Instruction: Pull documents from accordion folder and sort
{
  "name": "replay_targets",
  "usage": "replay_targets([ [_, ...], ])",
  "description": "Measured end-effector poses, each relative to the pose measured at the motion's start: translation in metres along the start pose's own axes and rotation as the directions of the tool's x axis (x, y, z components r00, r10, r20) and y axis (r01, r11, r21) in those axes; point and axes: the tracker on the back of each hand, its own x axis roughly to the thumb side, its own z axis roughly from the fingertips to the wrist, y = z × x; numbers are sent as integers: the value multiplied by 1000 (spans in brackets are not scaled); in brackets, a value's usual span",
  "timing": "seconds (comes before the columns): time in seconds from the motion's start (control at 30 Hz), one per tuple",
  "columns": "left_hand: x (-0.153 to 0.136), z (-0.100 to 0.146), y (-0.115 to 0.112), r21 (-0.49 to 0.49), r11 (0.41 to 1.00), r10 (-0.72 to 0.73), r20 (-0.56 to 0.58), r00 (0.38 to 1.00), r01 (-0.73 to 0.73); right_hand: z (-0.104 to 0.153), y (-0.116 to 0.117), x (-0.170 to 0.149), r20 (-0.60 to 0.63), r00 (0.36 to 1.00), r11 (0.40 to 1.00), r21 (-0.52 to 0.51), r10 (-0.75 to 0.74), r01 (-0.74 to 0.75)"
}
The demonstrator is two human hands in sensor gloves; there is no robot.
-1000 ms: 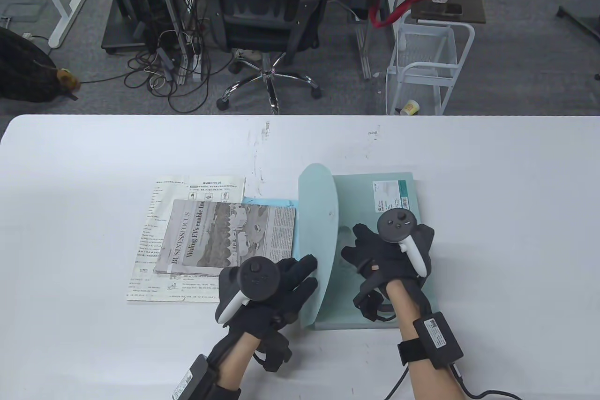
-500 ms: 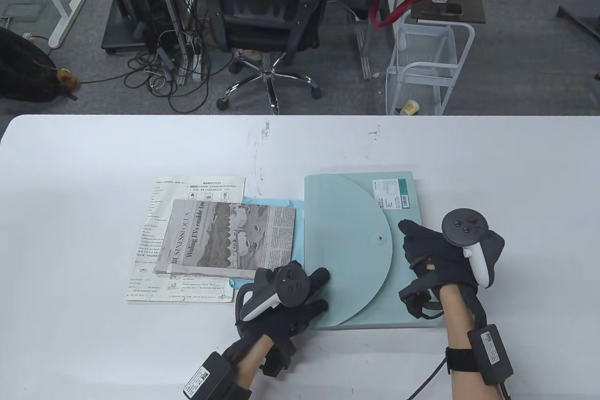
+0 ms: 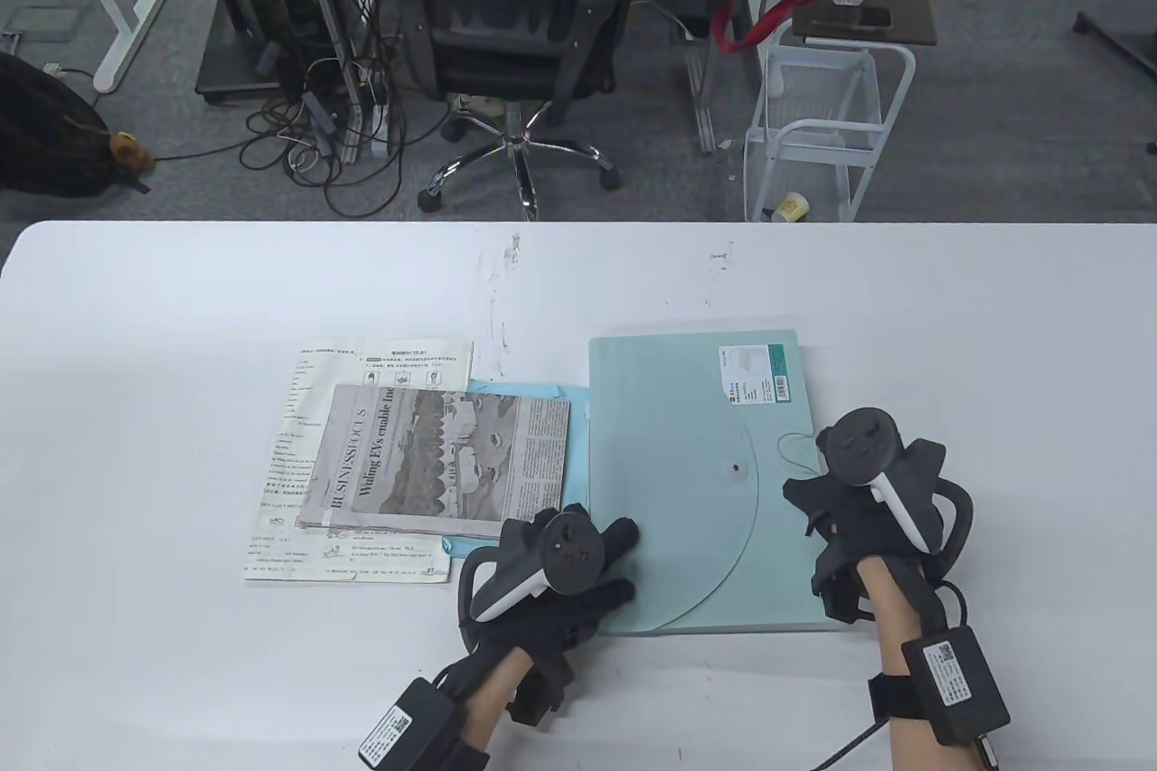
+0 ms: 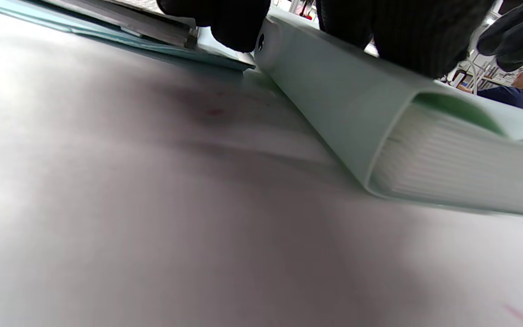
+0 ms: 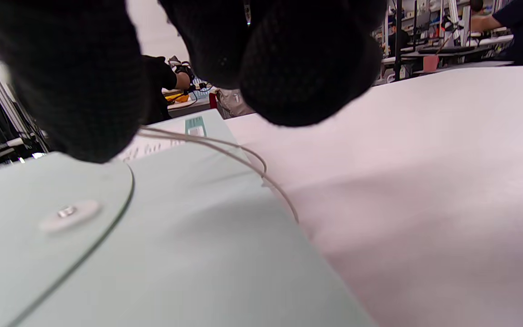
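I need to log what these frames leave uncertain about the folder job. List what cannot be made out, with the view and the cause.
- Right hand fingers: table view, under the tracker; whether they pinch the elastic cord is unclear.
- Worksheet text: table view, too small; newspaper covers most.
- Blue sheet: only edges show under the newspaper.
- Accordion folder contents: flap closed; left wrist view shows only pleats.

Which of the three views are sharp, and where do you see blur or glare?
Table view: sharp and evenly lit, with soft shadows under the hands. Left wrist view: the accordion folder is fairly clear, but the near table is blurred and dim. Right wrist view: the gloved fingers are dark and out of focus.
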Motion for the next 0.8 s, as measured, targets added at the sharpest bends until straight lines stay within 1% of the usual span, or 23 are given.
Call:
replay_targets([
  [0.07, 1, 0, 0, 4, 1000, -10, -4, 1000, 10, -2, 8, 5, -1, 999, 998, -44, 42, -42],
  [0.13, 1, 0, 0, 5, 1000, -3, -7, 1000, 3, -3, 12, 9, 0, 999, 996, -76, 49, -49],
  [0.23, 2, 0, 0, 8, 1000, -11, -11, 1000, 11, -6, 14, 13, -12, 998, 988, -136, 69, -70],
  [0.33, 3, 0, -1, 12, 1000, -22, -9, 1000, 22, -11, 13, 14, -14, 1000, 976, -220, 4, -7],
  [0.53, 4, 0, -1, -1, 1000, -28, -14, 1000, 28, -15, 12, 12, -29, 998, 974, -222, -49, 41],
  [0.63, 6, 0, -1, -4, 999, -49, -13, 999, 49, -13, 7, 10, -27, 995, 960, -268, -93, 82],
  [0.7, 7, 0, -1, -8, 998, -59, -7, 998, 59, -11, 2, 7, -8, 987, 936, -321, -158, 147],
  [0.8, 7, -1, -2, -19, 999, -48, -11, 999, 47, -8, -6, 5, -7, 981, 923, -341, -193, 180],
])
